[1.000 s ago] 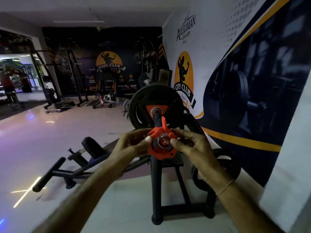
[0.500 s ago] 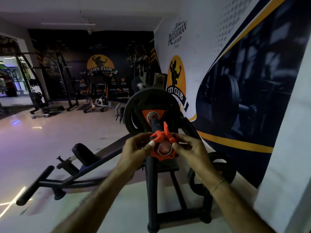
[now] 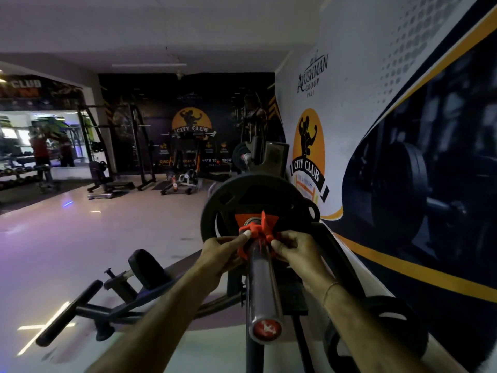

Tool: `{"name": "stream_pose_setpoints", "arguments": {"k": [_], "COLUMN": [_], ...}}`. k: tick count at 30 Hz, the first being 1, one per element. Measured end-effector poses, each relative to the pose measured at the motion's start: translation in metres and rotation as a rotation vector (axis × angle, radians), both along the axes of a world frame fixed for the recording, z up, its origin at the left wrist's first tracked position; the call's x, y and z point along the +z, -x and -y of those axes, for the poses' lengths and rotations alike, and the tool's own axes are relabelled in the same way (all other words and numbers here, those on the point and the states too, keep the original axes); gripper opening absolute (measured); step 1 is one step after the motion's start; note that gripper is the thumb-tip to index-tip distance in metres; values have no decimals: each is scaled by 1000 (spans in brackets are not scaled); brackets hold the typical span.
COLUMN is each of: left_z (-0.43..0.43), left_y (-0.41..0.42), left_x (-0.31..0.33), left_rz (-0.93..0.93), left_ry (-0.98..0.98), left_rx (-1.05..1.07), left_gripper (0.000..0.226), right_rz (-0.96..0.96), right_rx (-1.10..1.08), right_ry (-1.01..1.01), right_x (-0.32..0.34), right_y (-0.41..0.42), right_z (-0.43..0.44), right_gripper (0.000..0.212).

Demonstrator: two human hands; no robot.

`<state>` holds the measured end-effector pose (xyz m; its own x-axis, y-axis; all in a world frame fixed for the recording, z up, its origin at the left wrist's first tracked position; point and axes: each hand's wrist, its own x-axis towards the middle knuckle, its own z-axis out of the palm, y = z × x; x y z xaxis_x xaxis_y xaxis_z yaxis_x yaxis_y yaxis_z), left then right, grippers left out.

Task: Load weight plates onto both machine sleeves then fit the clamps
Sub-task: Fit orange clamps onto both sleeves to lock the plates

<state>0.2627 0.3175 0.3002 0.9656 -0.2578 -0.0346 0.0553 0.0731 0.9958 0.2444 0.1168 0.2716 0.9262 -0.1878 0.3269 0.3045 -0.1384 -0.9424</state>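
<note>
Left hand (image 3: 220,251) is positioned at 9 o'clock of the orange clamp (image 3: 258,238), with thumb and fingers closed on the clamp's left side. At 8 o'clock of this hand, low on the floor, a black bench frame (image 3: 107,302) with a padded roller is seen. The clamp is seated around the chrome sleeve (image 3: 262,286), well up from the sleeve's red end cap and near the black weight plate (image 3: 258,200), which is loaded on the sleeve at 12 o'clock of the clamp; whether clamp and plate touch cannot be determined. Right hand (image 3: 298,251) is positioned at 3 o'clock of the clamp, its fingers pinched closed on the clamp's right side. At 5 o'clock of this hand, a second black plate (image 3: 382,327) is seen beside the wall.
</note>
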Motion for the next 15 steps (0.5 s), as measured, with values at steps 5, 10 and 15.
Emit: {"name": "stream_pose_setpoints", "arguments": {"k": [5, 10, 15], "left_z": [8, 7, 7], "left_y": [-39, -53, -58], "left_x": [0, 2, 0], "left_rz": [-182, -209, -236], "left_ry": [51, 81, 64], "left_rx": [-32, -155, -160], "left_gripper": [70, 64, 75], "right_rz": [-25, -120, -334], "right_rx": [-27, 37, 128], "right_ry": [93, 87, 85], "right_x": [1, 11, 53], "right_y": [-41, -48, -38], "right_z": [11, 19, 21], "right_gripper": [8, 7, 66]}}
